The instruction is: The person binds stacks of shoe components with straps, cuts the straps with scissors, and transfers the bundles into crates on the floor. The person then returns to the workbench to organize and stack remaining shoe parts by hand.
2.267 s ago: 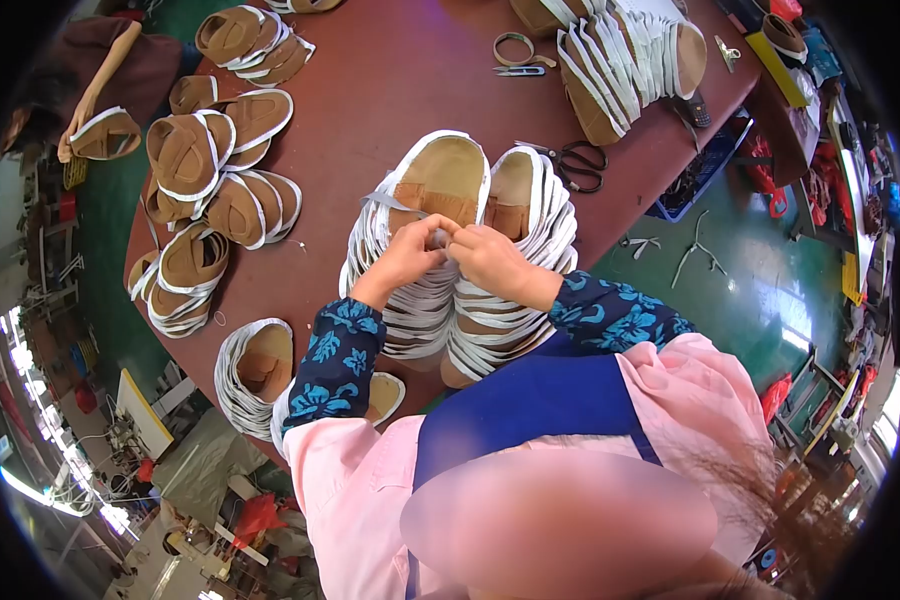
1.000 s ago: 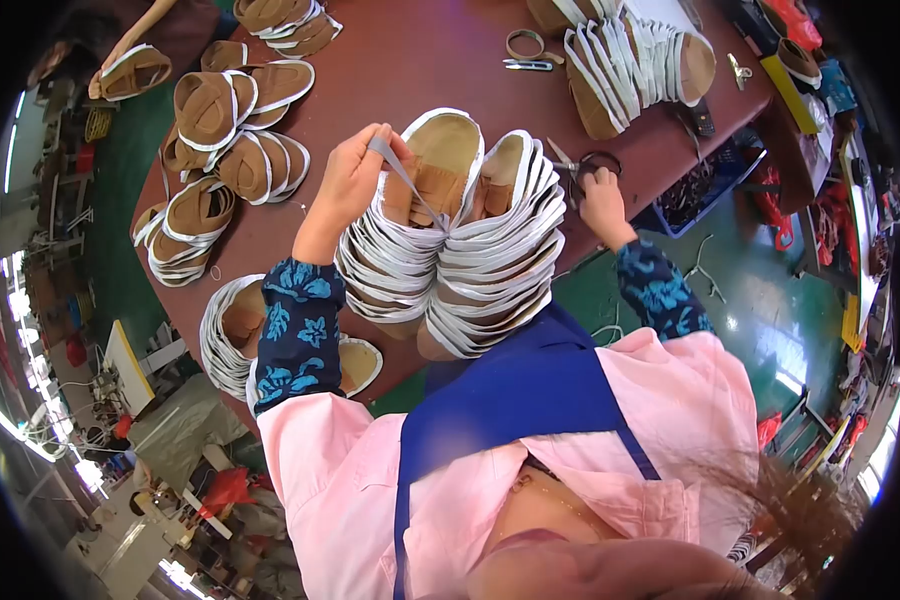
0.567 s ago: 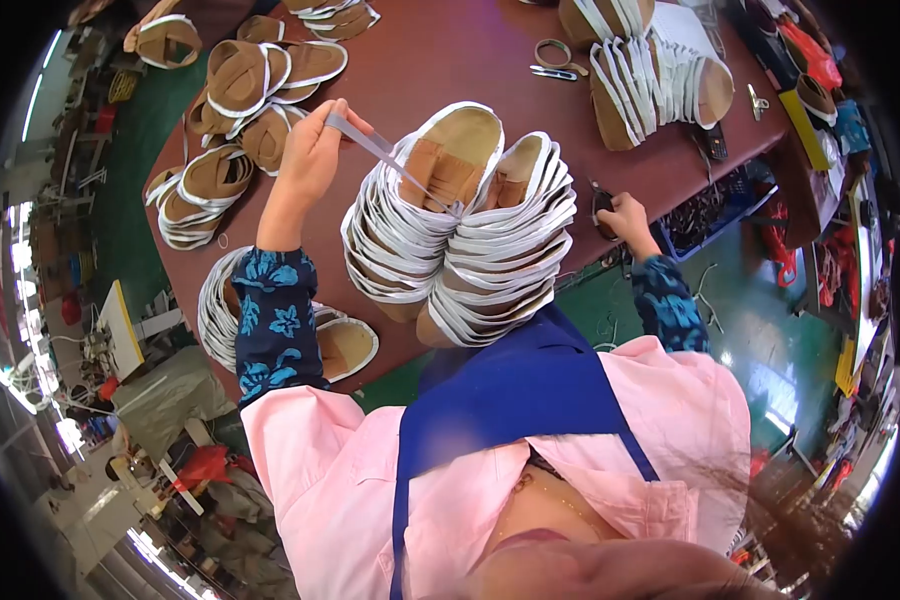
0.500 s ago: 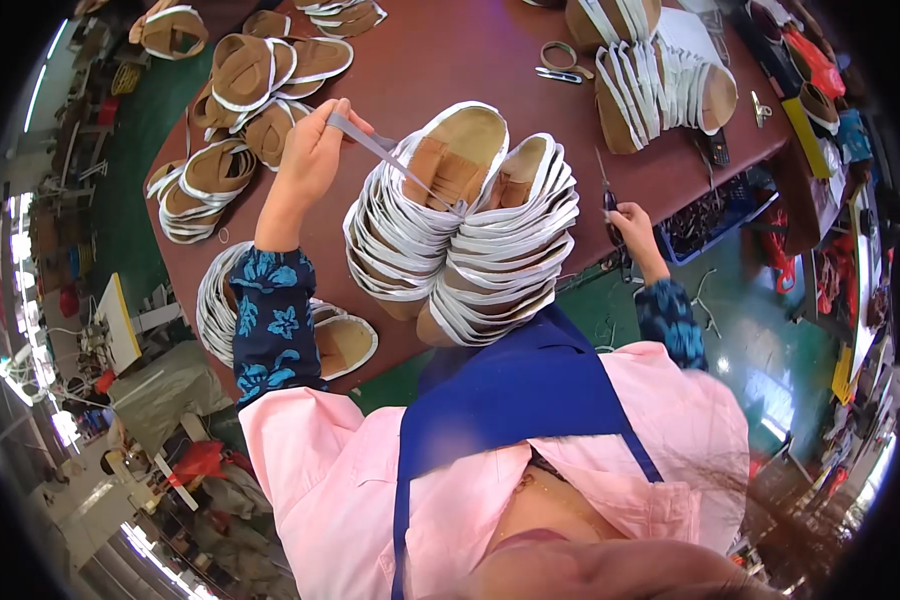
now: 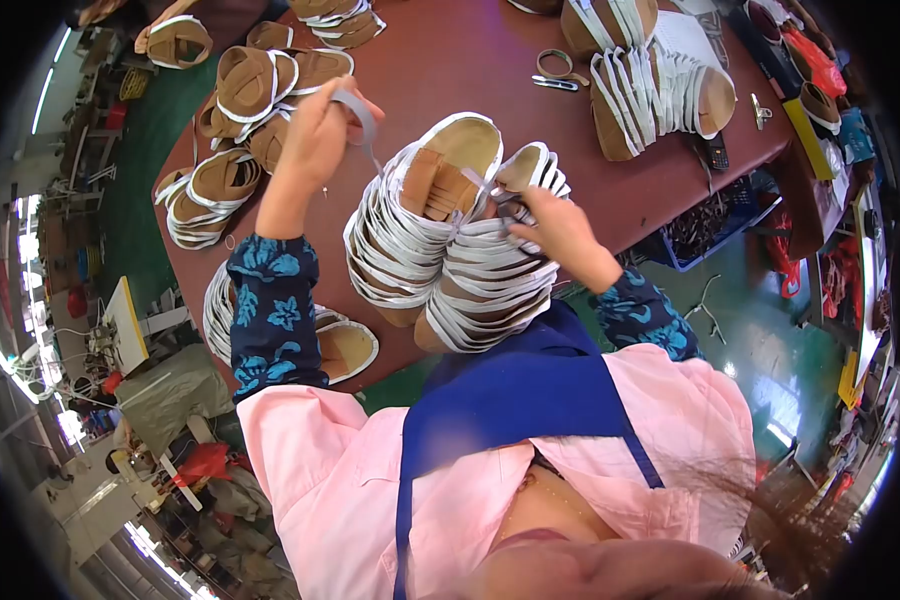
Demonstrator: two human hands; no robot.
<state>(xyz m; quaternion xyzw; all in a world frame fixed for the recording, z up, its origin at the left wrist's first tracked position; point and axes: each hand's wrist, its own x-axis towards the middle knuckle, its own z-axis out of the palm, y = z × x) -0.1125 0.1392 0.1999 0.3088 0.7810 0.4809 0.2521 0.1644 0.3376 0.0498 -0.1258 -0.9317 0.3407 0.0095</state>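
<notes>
Two stacks of brown shoe insoles and uppers with white edging (image 5: 400,260) stand side by side in front of me, bound with a grey strip (image 5: 477,180) near their inner edges. My left hand (image 5: 320,125) is raised at the upper left, its fingers closed on a curled grey ribbon (image 5: 366,125) whose lower end dangles beside the left stack. Over the right stack, my right hand (image 5: 560,232) is closed round dark-handled scissors (image 5: 511,208). Its fingers hide most of the tool, and the blades are hard to make out by the grey strip.
More white-edged shoe pieces (image 5: 248,82) lie at the table's left, and further stacks (image 5: 625,110) stand at the upper right. A tape roll (image 5: 560,62) and a small cutter (image 5: 554,83) lie on the red-brown table (image 5: 430,60). A blue crate (image 5: 705,235) sits beyond its right edge.
My right hand has come in from the right edge with the scissors to the stacks. The ribbon was taut from my left hand to the binding; now it hangs slack and curled.
</notes>
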